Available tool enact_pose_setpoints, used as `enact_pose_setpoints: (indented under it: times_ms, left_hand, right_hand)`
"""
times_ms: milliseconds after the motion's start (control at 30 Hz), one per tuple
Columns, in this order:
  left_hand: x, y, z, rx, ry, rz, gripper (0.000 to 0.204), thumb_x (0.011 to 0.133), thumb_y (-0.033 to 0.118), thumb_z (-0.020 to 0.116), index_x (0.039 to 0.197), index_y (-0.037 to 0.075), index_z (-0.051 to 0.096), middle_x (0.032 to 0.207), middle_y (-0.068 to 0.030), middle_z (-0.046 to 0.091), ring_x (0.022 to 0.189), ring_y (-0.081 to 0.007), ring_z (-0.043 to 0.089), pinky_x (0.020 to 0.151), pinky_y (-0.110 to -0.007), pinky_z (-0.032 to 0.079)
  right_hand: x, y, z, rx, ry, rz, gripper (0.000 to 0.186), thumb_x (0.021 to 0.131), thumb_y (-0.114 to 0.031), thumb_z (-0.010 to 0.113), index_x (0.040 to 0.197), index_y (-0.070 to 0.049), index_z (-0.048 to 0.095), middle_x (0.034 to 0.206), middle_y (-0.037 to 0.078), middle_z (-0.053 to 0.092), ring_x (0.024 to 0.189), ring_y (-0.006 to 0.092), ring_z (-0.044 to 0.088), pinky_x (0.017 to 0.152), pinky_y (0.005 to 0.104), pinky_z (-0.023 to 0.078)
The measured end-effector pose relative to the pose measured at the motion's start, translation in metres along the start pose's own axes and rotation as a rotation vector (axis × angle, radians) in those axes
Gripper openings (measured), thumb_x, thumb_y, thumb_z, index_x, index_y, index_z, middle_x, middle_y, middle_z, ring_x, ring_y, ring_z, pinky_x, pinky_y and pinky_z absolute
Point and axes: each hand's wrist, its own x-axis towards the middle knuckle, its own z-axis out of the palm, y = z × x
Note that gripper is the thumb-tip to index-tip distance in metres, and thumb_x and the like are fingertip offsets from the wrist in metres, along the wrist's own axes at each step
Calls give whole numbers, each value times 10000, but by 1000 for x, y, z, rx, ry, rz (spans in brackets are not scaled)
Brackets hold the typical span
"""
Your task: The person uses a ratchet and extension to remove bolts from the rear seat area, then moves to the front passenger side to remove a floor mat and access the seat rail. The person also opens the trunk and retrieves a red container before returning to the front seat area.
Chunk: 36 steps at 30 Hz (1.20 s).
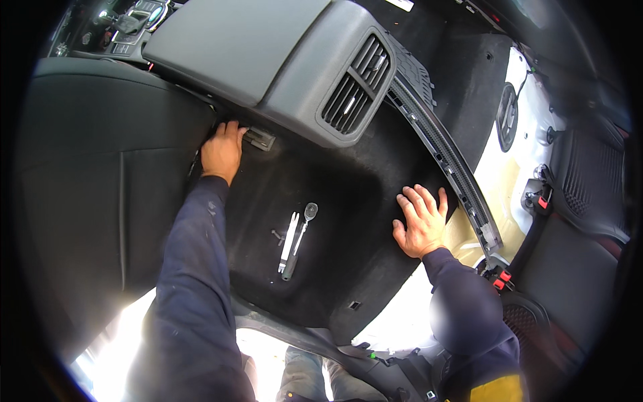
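My left hand (223, 153) reaches to the base of the centre console, beside the dark seat (144, 134). Its fingers are bent and held close together at the end of a small grey plastic piece (260, 139) low on the console; what they grip, if anything, is hidden. On the right, my right hand (422, 221) lies with fingers spread on the black floor carpet (375, 268), near its edge, and holds nothing. Between my arms lie a ratchet (305, 231) with a dark handle and a flat silver forked trim tool (289, 242), side by side.
The grey console (288, 60) with rear air vents (355, 84) juts over the floor. A long black trim strip (445, 151) slants past my right hand. Bare pale body metal (506, 181), red seat-belt buckles (499, 281) and dark rear seats (576, 254) are on the right.
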Motion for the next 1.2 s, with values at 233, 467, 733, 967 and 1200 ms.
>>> enact_pose_setpoints:
  times_ms: [233,467,733,967,1200]
  left_hand:
    - [-51,-1,38,-1365,264,-860,209,989,-4,525,1094,51,697,1028,-115,700,991,-280,716,891,-421,607]
    - [-2,-22,77,-1364,122,-977,210,934,15,590,1048,91,749,941,-80,724,909,-218,703,863,-390,587]
    - [15,-14,100,-541,62,-601,345,907,205,827,1233,93,812,990,-155,821,961,-314,787,891,-417,589]
    - [17,2,101,-367,69,-715,343,894,284,855,1193,117,822,1068,-163,826,1010,-355,794,885,-442,608]
    - [15,-2,97,-402,71,-630,377,898,346,842,1228,165,813,1131,-149,819,1046,-368,783,898,-470,608]
  right_hand:
    - [0,0,1,7,0,1,596,784,-326,781,1331,-98,724,1484,57,631,1483,279,502,1280,699,227]
    - [3,2,1,2,-5,-4,605,780,-333,781,1335,-100,724,1484,58,632,1481,280,504,1281,699,226]
    - [3,0,0,-6,-39,3,615,771,-325,786,1340,-100,719,1480,62,634,1472,287,512,1272,703,236]
    - [3,1,0,-5,-27,-9,616,766,-321,786,1337,-99,718,1475,63,636,1469,289,515,1268,707,239]
    - [3,0,2,-9,-23,-8,620,768,-325,782,1342,-100,715,1475,67,635,1466,296,513,1268,709,233]
